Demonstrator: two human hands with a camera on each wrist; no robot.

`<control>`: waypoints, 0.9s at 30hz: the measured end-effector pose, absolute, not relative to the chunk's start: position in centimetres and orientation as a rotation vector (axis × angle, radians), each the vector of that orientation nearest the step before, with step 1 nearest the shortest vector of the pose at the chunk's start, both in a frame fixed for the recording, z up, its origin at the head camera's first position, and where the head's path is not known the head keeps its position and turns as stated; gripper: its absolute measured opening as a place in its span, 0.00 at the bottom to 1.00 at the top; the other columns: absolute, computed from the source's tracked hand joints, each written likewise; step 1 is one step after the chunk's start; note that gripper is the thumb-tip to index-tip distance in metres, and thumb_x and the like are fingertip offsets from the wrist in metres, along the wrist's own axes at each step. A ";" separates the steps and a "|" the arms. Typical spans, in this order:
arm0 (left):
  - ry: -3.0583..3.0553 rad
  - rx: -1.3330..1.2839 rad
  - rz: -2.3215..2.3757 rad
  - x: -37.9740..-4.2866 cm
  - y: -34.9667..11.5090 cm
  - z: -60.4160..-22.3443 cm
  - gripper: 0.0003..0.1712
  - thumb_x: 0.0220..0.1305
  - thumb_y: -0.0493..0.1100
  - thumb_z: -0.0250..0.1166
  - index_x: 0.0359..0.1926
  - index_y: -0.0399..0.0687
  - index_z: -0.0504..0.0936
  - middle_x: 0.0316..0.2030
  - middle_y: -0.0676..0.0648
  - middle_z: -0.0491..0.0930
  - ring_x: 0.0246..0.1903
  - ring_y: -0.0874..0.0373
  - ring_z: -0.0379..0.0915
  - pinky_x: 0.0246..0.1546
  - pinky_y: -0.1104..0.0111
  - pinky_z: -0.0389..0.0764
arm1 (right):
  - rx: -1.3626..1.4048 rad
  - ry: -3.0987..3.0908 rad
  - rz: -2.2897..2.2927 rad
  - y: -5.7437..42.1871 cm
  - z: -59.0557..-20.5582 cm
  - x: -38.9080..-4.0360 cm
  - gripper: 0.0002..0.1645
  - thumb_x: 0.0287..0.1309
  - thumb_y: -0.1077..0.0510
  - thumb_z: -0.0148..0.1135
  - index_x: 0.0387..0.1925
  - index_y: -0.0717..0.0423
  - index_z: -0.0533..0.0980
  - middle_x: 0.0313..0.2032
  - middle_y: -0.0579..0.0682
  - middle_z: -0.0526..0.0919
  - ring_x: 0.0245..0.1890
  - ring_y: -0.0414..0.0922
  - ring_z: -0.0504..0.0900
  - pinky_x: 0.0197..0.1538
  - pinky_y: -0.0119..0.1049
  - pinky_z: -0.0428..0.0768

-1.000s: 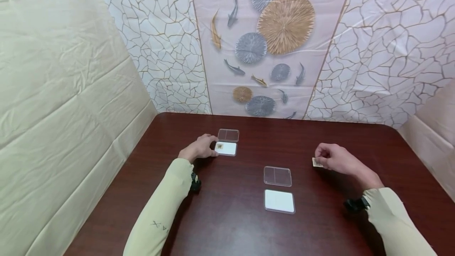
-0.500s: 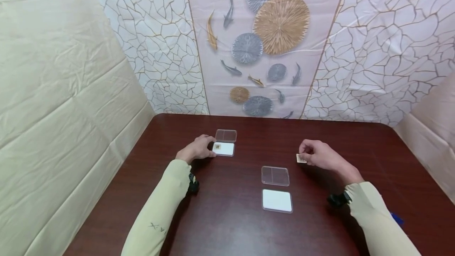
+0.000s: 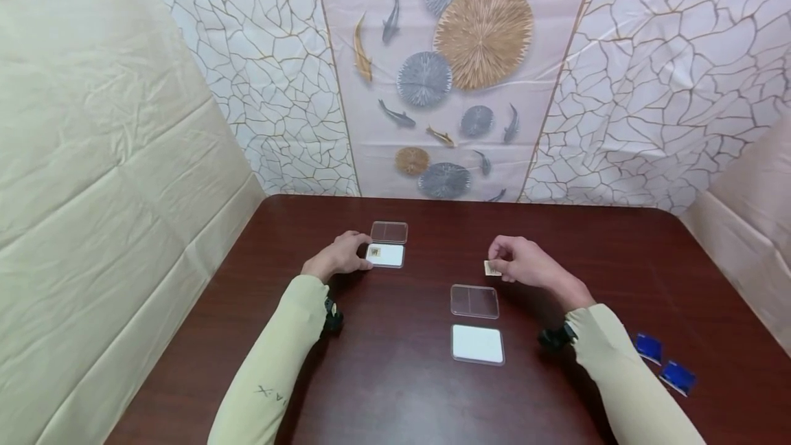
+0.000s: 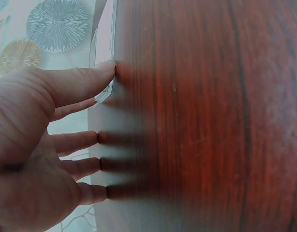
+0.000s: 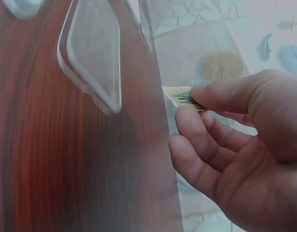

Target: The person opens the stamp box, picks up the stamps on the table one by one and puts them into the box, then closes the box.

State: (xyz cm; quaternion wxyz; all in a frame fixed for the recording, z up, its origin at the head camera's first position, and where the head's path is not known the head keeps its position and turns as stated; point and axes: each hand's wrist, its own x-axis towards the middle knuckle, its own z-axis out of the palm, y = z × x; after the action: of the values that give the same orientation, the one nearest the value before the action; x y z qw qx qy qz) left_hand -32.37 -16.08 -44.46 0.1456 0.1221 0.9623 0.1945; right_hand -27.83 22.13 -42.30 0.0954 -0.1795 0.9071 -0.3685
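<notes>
My right hand (image 3: 525, 261) pinches a small postage stamp (image 5: 180, 95) with perforated edges between thumb and fingers, above the table in the head view. At the back left, my left hand (image 3: 340, 255) rests at the left edge of a clear plastic case (image 3: 395, 256) with a white insert. Its thumb (image 4: 97, 79) touches the case's edge, and the other fingers reach out fairly straight to the case corner and tabletop. A second stamp (image 3: 375, 251) lies on the left part of that white insert. The case's clear lid (image 3: 389, 231) lies right behind it.
A second clear case with a white insert (image 3: 478, 344) lies near the middle of the dark wooden table (image 3: 371, 390), its clear lid (image 3: 474, 301) behind it. Two small blue packets (image 3: 678, 378) lie at right beside the right sleeve. A patterned cloth (image 3: 445, 88) hangs behind the table.
My right hand has moved left with the stamp, from the right side toward the middle of the table. The blue packets have come into view. The left hand stays at its case.
</notes>
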 end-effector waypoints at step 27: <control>2.779 0.345 0.564 -32.3 -16.0 -44.5 0.34 0.63 0.48 0.68 0.68 0.49 0.69 0.72 0.38 0.57 0.71 0.41 0.53 0.69 0.49 0.62 | -0.616 2.601 -1.153 15.9 -42.2 -29.6 0.03 0.63 0.64 0.62 0.34 0.57 0.75 0.28 0.53 0.80 0.26 0.45 0.82 0.36 0.47 0.84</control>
State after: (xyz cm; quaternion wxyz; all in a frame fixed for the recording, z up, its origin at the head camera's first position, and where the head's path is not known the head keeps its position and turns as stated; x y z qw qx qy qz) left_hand -32.30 -16.00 -44.50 0.1421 0.1195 0.9630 0.1954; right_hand -29.58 15.90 -42.18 0.1152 -0.2102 0.8875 -0.3936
